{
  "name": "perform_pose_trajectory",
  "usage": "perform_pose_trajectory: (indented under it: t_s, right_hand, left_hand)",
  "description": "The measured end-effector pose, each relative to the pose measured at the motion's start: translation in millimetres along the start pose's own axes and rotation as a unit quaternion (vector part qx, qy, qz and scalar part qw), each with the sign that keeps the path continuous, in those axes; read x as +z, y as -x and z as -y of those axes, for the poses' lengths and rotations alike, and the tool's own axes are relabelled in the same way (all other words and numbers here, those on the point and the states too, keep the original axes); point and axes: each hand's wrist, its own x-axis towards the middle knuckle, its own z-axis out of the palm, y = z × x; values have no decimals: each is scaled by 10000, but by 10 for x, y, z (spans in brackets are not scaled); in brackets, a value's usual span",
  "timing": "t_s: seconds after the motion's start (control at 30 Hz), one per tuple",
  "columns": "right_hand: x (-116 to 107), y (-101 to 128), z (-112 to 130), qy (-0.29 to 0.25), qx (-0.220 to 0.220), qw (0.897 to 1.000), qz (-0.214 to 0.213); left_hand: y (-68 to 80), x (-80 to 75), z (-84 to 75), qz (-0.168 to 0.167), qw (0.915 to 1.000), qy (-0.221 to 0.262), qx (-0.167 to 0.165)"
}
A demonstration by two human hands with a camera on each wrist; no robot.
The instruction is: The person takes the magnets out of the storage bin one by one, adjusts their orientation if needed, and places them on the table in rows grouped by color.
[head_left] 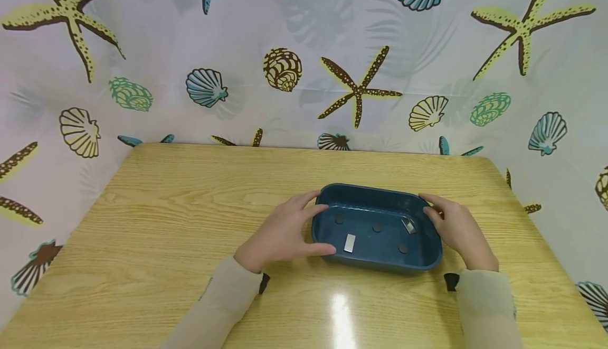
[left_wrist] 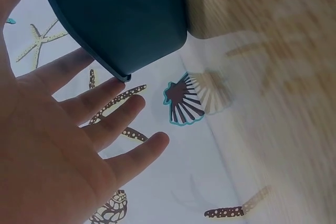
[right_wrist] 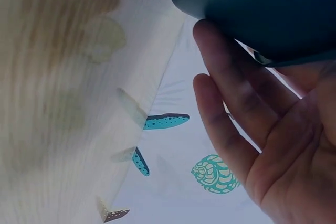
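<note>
A dark teal rectangular tub (head_left: 370,189) stands on the wooden table, a little right of centre. Two small silvery plates (head_left: 349,243) and several dark round discs (head_left: 377,227) lie on its floor. My left hand (head_left: 296,227) rests against the tub's left end, with its fingers along the rim and its thumb at the near corner. My right hand (head_left: 448,225) rests against the right end. The left wrist view shows the left hand (left_wrist: 47,150) with straight, spread fingers touching the tub (left_wrist: 121,14) at its rim. In the right wrist view the right hand (right_wrist: 262,129) lies flat against the tub (right_wrist: 262,3).
The light wooden table (head_left: 166,222) has rounded far corners. A curtain with starfish and shells (head_left: 356,87) hangs behind it and down both sides. Bright light glares on the table top near the front edge (head_left: 339,312).
</note>
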Motion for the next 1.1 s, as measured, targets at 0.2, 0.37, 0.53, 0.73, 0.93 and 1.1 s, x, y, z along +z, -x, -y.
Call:
perform_pose_trajectory:
  t_s: [0.2, 0.37, 0.53, 0.73, 0.93, 1.1]
  right_hand:
    - [0, 10, -9, -55, 30, 10000, -11]
    - [-51, 51, -18, -74, -19, 9998, 156]
    - [-143, 103, -35, -51, -19, 9987, 507]
    - [-205, 134, -19, -134, 104, 9942, 1062]
    - [-213, 137, 0, -189, 158, 9923, 1212]
    - [-200, 126, -3, -175, 163, 9927, 1185]
  left_hand:
    - [3, -5, -25, 62, 9999, -51, 62]
    - [0, -15, -6, 153, 9998, -83, -16]
    - [0, -40, 34, 254, 9994, 157, -150]
    - [0, -62, 115, 243, 9987, 400, -180]
    - [-6, -63, 156, 241, 9990, 341, -156]
    - [-3, -75, 125, 282, 9992, 242, -136]
